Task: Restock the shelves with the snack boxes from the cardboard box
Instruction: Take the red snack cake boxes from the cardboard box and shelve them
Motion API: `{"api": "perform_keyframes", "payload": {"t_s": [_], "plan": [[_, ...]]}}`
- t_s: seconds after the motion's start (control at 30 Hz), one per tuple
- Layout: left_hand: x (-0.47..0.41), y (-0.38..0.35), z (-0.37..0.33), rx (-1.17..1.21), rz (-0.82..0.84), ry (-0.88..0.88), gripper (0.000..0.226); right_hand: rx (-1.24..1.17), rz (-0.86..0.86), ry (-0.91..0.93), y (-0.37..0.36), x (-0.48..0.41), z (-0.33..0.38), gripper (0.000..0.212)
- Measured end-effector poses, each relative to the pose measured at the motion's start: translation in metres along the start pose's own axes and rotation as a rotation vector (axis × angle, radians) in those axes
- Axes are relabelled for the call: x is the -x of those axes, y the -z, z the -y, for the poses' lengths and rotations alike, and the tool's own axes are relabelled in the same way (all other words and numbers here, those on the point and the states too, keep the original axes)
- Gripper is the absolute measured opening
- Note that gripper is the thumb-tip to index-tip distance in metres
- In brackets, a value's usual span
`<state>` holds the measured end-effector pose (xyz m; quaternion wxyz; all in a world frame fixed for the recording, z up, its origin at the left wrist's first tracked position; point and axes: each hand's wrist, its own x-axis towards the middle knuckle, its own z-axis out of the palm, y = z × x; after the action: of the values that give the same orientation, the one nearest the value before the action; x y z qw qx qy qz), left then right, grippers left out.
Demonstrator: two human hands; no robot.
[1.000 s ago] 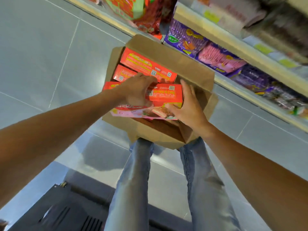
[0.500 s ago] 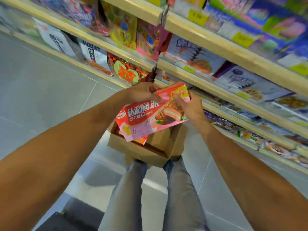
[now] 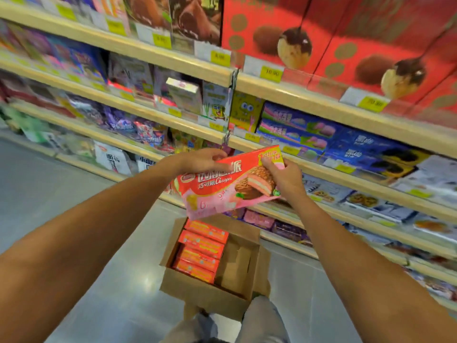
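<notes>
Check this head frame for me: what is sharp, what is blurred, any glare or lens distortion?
Head view: the held snack box is the sharpest thing, its print readable; the shelves smear into blur toward the left edge, and their rails bow from the wide-angle lens; a soft glare patch sits on the floor left of the cardboard box.
</notes>
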<state>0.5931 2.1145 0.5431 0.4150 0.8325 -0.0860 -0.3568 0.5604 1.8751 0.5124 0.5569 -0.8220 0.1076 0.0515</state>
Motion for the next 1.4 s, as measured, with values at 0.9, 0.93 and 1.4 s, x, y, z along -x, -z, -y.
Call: {"api": "perform_keyframes", "payload": {"t_s": [0.9, 0.93, 1.4], "plan": [[0.102, 0.132, -0.201, 0.374, -0.607, -0.579, 0.058, 0.217, -0.614, 0.731, 0.182, 0.021, 0.335, 0.047], [0.101, 0.132, -0.212, 0.373, -0.589, -0.612, 0.053, 0.168, -0.645, 0.713, 0.189, 0.021, 0.338, 0.048], [0.079, 0.145, -0.367, 0.066, -0.786, -0.817, 0.043, -0.293, -0.604, 0.523, 0.270, -0.019, 0.339, 0.051]]}}
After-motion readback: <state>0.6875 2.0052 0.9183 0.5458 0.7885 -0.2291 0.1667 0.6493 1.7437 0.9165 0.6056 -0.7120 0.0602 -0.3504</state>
